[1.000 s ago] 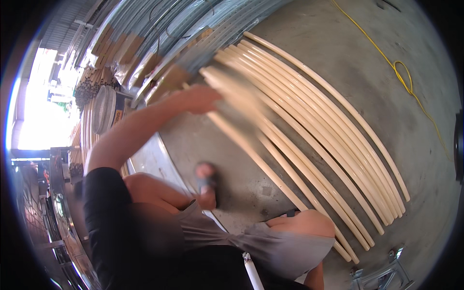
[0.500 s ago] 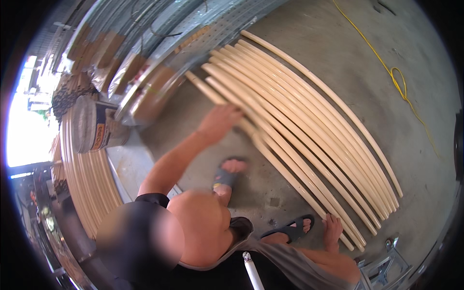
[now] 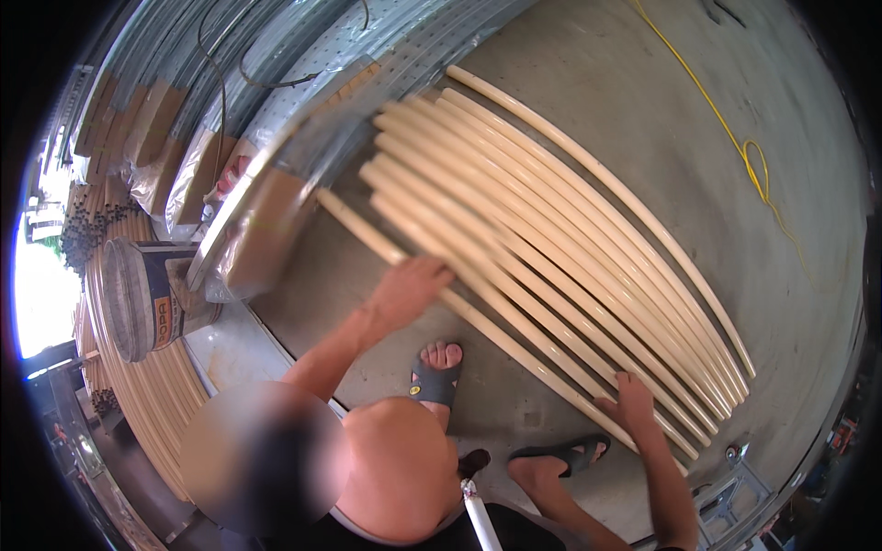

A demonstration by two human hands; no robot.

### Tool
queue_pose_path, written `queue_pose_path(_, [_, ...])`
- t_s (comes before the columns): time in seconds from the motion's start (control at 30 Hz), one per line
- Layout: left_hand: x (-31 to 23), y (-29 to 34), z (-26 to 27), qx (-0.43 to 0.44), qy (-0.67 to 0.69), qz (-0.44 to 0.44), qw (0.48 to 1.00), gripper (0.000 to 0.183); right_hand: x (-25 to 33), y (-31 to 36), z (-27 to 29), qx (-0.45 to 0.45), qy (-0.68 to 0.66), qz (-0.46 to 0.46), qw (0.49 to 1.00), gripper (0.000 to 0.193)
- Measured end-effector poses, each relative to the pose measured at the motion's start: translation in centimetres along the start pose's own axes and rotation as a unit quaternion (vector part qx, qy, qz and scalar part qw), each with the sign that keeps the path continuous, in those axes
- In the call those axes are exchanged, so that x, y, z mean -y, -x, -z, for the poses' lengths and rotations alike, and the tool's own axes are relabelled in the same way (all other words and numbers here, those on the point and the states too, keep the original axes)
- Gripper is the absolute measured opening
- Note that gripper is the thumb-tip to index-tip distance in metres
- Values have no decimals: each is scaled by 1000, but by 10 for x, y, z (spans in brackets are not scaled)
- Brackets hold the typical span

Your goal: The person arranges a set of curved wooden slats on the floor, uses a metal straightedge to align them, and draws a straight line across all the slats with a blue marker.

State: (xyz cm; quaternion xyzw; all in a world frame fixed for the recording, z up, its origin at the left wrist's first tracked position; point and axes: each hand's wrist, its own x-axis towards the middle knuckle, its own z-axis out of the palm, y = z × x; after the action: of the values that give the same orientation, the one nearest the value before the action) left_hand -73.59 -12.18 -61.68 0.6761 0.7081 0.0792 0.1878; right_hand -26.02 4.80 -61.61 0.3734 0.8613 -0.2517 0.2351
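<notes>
Long cream-coloured tubes [image 3: 570, 220] lie side by side on the concrete floor, slanting from upper left to lower right. My left hand [image 3: 418, 283] is closed over the nearest tube [image 3: 501, 336], which lies apart from the others toward its far end. Farther along, near the lower right ends, my right hand [image 3: 632, 404] rests over the tubes with thumb and fingers apart. Its fingertips touch a neighbouring tube; the palm side is hidden. Several tubes blur at their upper left ends. One tube [image 3: 606, 170] lies separate on the outer side.
Plastic-wrapped metal profiles [image 3: 303, 73] are stacked at upper left. A dirty bucket [image 3: 124, 298] stands by more cream tubes [image 3: 147, 413]. A yellow cord [image 3: 707, 96] lies at upper right, a metal frame [image 3: 735, 505] at lower right. My sandalled foot [image 3: 436, 376] is beside the nearest tube.
My left hand has come down and nearer with the nearest tube, widening its gap from the others. My right hand has moved up from the nearest tube's end, and the view has shifted.
</notes>
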Motion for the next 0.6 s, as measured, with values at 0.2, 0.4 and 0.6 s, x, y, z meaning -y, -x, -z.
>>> queue_pose_path(0.2, [-10, -13, 14, -114, 32, -30, 992, 44, 27, -3, -10, -85, 4, 8, 996, 76])
queue_pose_path(0.4, [20, -35, 21, 6, -85, -147, 985, 39, 7, -11, -30, -73, 19, 77, 994, 74])
queue_pose_path(0.6, [34, -22, 37, 10, -131, -111, 985, 37, 21, -20, -30, -77, -6, 121, 990, 65])
